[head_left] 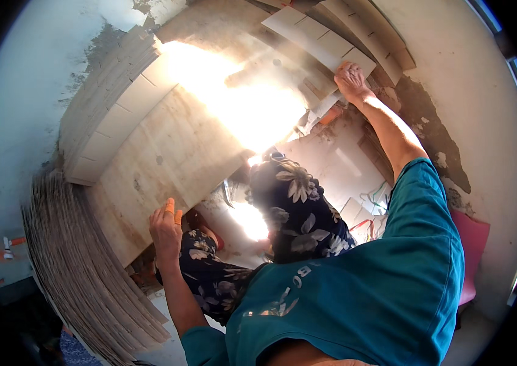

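Note:
My right hand (351,80) reaches far to the right, its fingers bent over the near end of a pale slotted board strip (313,38). That strip lies along the far right side of a plywood work board (167,158). Beside the board's near edge is my left hand (166,230), with orange covers on two fingers. Its fingers are loosely extended, and I see nothing in them. At the board's left side stands a stack of similar pale slotted strips (115,116). Strong sunlight washes out the middle of the board.
A tall bundle of thin grey-brown sheets (88,262) stands at the left. More slotted strips (368,33) lie by the right wall. Below the board are my legs in floral trousers (298,204) and a red cord (365,227). Something pink (470,253) is behind my right shoulder.

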`<state>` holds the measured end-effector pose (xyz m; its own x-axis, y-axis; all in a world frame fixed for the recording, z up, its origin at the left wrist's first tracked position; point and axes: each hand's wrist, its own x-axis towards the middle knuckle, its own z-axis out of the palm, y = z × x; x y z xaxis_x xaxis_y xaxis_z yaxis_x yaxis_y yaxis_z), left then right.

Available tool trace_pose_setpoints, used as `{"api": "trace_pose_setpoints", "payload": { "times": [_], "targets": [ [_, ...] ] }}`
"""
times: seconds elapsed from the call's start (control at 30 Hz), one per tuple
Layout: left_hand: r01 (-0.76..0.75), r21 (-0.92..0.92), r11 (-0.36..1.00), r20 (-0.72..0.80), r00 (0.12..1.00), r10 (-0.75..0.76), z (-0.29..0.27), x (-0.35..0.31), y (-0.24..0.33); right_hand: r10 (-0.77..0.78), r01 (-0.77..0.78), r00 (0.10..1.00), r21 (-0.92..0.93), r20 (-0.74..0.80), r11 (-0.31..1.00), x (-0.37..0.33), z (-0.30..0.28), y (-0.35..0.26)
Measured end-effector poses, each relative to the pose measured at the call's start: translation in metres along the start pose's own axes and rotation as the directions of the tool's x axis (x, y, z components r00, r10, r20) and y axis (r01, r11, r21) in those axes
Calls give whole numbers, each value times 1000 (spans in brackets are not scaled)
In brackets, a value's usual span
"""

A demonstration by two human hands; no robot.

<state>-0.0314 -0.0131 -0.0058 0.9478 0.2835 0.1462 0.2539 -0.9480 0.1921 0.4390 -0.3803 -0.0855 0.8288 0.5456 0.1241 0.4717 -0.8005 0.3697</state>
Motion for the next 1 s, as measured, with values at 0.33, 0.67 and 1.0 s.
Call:
{"api": "trace_pose_setpoints", "payload": {
  "times": [0.33,0.67,1.0],
  "targets": [
    [77,-59,995,-17,997,-78,23,3,-12,-37,22,999,461,22,887,23,-54,45],
    [93,-86,992,-57,994,-98,23,-5,-18,13,-89,991,581,133,809,20,-60,34],
    [152,-244,958,-179,964,-198,0,43,-58,74,155,952,675,-297,721,28,-152,-57]
  ]
}}
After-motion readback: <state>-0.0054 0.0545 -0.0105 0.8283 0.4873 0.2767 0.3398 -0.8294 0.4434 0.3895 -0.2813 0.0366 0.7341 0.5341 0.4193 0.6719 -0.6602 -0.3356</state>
